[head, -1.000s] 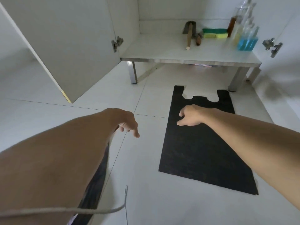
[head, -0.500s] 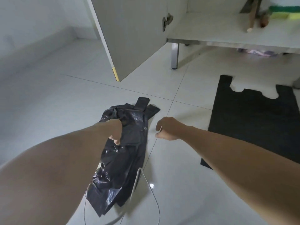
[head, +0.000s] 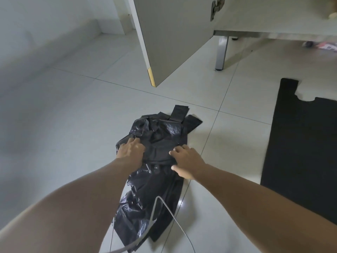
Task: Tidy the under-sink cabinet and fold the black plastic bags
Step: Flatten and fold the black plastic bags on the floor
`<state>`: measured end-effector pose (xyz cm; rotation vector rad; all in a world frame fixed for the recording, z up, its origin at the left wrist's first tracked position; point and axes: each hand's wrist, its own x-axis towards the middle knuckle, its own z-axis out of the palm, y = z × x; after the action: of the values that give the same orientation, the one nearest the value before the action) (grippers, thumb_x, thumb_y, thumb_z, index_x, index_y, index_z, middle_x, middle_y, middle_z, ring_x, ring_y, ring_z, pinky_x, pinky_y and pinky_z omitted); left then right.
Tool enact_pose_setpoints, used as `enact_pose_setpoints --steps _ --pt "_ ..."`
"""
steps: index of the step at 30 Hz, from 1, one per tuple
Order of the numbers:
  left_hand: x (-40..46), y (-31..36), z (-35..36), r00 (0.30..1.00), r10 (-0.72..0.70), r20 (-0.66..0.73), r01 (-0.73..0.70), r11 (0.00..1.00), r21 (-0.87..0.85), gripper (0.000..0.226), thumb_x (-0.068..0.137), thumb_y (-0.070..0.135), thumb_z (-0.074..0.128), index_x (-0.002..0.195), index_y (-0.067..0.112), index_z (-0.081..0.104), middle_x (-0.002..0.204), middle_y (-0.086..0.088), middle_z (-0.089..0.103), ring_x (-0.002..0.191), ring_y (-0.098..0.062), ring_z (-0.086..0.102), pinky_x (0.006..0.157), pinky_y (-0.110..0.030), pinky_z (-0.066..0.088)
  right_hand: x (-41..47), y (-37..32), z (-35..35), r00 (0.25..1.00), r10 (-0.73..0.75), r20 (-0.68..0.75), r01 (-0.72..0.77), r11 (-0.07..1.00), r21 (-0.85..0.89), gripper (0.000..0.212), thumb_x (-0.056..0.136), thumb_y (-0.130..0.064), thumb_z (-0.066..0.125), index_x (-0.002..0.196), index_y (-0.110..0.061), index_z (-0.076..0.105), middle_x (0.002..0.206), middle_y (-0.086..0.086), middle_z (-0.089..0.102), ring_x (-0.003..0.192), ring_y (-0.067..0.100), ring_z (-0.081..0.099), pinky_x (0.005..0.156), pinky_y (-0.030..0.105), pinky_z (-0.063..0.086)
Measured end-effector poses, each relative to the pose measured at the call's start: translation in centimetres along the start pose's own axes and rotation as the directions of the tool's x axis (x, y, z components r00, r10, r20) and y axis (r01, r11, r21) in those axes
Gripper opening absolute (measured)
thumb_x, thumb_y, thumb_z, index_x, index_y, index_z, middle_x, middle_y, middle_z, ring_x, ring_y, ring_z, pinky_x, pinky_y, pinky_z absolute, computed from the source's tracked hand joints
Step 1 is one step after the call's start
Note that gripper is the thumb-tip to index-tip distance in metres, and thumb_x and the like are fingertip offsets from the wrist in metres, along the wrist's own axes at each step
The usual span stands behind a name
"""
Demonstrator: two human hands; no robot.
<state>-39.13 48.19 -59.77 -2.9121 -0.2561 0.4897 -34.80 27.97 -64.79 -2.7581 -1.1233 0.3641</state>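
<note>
A crumpled pile of shiny black plastic bags (head: 160, 179) lies on the white tiled floor in the middle of the view. My left hand (head: 130, 149) rests on the pile's upper left edge with its fingers laid over the plastic. My right hand (head: 187, 161) presses flat on the pile's right side, fingers spread and thumb out. A second black bag (head: 300, 143) lies smoothed flat on the floor at the right, handles toward the cabinet, apart from both hands.
The open grey cabinet door (head: 173, 33) hangs above the floor just beyond the pile. The cabinet's base shelf (head: 264, 34) stands on a metal leg (head: 221, 53) at the upper right. A thin white cable (head: 164, 212) loops across the near end of the pile.
The view swung left from the flat bag to the crumpled pile. My left hand set the pile down on the floor, and my right hand moved over onto it.
</note>
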Motion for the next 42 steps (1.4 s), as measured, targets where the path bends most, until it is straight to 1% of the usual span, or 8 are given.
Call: enact_pose_setpoints --steps 7,12,18,26,31,35,38,42 --pt "0.4 0.2 -1.4 0.961 -0.176 -0.215 0.098 0.938 -0.332 0.029 0.090 0.012 0.055 0.103 0.031 0.073 0.114 0.001 0.065 0.106 -0.025 0.060 0.093 -0.030 0.046 1.9 -0.2 -0.2 0.986 0.041 -0.165 -0.048 0.998 -0.039 0.021 0.099 -0.022 0.047 0.111 -0.018 0.064 0.109 0.003 0.064 0.108 0.027 0.054 0.086 0.035 0.038" --pt "0.8 -0.1 -4.6 0.910 -0.299 -0.288 0.145 0.880 -0.453 0.033 0.091 0.008 0.054 0.113 0.027 0.069 0.110 -0.001 0.058 0.106 -0.027 0.056 0.095 -0.035 0.043 3.8 0.8 -5.8 0.917 0.286 -0.279 -0.156 0.900 0.407 0.012 0.085 -0.016 0.064 0.092 -0.020 0.073 0.089 0.003 0.071 0.086 0.024 0.065 0.074 0.030 0.051" --pt "0.4 -0.8 -6.5 0.860 -0.390 -0.329 0.204 0.854 -0.479 0.021 0.085 0.006 0.054 0.099 0.016 0.066 0.104 -0.005 0.062 0.103 -0.028 0.054 0.085 -0.034 0.041 3.4 2.3 -15.2 0.885 0.278 -0.373 0.010 0.791 0.611 0.011 0.073 -0.016 0.083 0.071 -0.015 0.072 0.067 -0.004 0.065 0.063 0.013 0.056 0.060 0.024 0.040" --pt "1.3 0.8 -12.6 0.696 -0.527 -0.488 0.045 0.710 -0.702 0.020 0.082 0.005 0.047 0.097 0.014 0.057 0.094 -0.009 0.062 0.080 -0.034 0.057 0.069 -0.036 0.046 0.6 7.3 -18.5 0.709 0.459 -0.535 -0.027 0.777 0.629 0.008 0.078 -0.020 0.079 0.075 -0.014 0.075 0.069 -0.002 0.069 0.061 0.014 0.057 0.056 0.024 0.038" --pt "1.7 3.0 -14.8 0.736 -0.432 -0.521 -0.091 0.699 -0.709 0.030 0.082 0.000 0.048 0.095 0.013 0.072 0.098 -0.007 0.063 0.085 -0.026 0.056 0.069 -0.024 0.037 -1.8 10.2 -18.4 0.634 0.534 -0.560 -0.175 0.804 0.568 0.008 0.081 -0.014 0.070 0.085 -0.014 0.076 0.068 0.004 0.064 0.064 0.026 0.054 0.056 0.025 0.032" --pt "1.3 6.2 -16.2 0.851 -0.293 -0.435 -0.176 0.622 -0.763 0.028 0.079 0.000 0.057 0.089 0.016 0.077 0.090 0.002 0.068 0.086 -0.018 0.062 0.069 -0.018 0.043 -3.6 11.4 -17.7 0.737 0.556 -0.384 -0.438 0.826 0.354 0.035 0.080 -0.018 0.065 0.115 -0.021 0.066 0.114 0.007 0.064 0.104 0.030 0.058 0.083 0.035 0.049" --pt "0.4 9.4 -16.6 0.917 -0.146 -0.371 -0.216 0.601 -0.769 0.020 0.078 0.004 0.071 0.088 0.019 0.079 0.082 0.003 0.067 0.073 -0.012 0.060 0.062 -0.019 0.050 -4.7 10.4 -17.4 0.896 0.364 -0.253 -0.313 0.924 0.220 0.083 0.076 -0.026 0.073 0.149 -0.031 0.032 0.153 -0.001 0.033 0.142 0.025 0.027 0.112 0.045 0.027" --pt "-0.8 12.6 -16.7 0.970 0.051 -0.237 -0.235 0.437 -0.868 0.021 0.074 0.003 0.079 0.089 0.016 0.078 0.075 0.007 0.069 0.065 -0.006 0.062 0.057 -0.013 0.052 -5.2 10.2 -16.2 0.928 0.291 -0.233 -0.194 0.911 0.364 0.060 0.080 -0.021 0.069 0.135 -0.034 0.052 0.134 -0.004 0.057 0.120 0.022 0.053 0.101 0.038 0.044"
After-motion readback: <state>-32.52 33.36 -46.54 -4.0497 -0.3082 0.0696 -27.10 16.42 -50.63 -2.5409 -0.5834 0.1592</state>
